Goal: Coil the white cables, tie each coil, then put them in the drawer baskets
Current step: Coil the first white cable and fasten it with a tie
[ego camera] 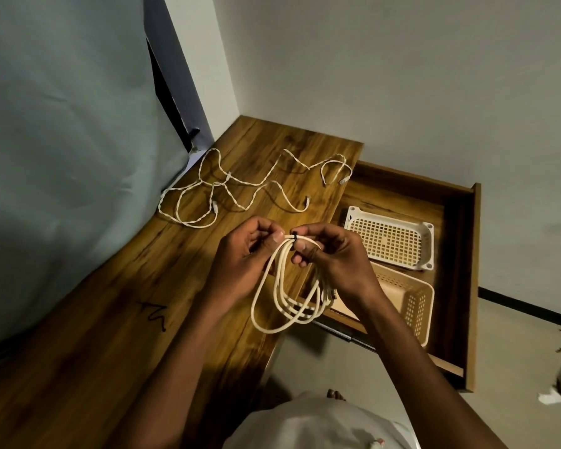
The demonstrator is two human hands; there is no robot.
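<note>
Thick white cable coiled into long loops [285,296], hanging in the air above the near edge of the brown wooden desk [182,286]. Several loops bunched side by side at the top, with a small black tie [294,236] wrapped round the bunch. Loop bottoms dangling low, just in front of the open wooden drawer [454,241] on the right.

Thin white cables still loose and tangled [240,186] on the far part of the desk, well apart from the coil. Two baskets inside the drawer: a white plastic basket with small square holes [392,238] farther back, a tan plastic basket with holes [412,303] nearer.

Part of the tan basket hidden behind the right wrist. Right side of the coil hidden behind the right hand. Ends of the tie too small to make out. A black squiggle mark [154,315] on the desk, hard to read.

Left hand [246,251] raised, fingers curled, thumb and fingertips pinching the top of the coil just left of the tie. Right hand [327,254] raised beside it, fingers curled, pinching the coil just right of the tie. Both forearms reaching up from the near edge, hands nearly touching.
</note>
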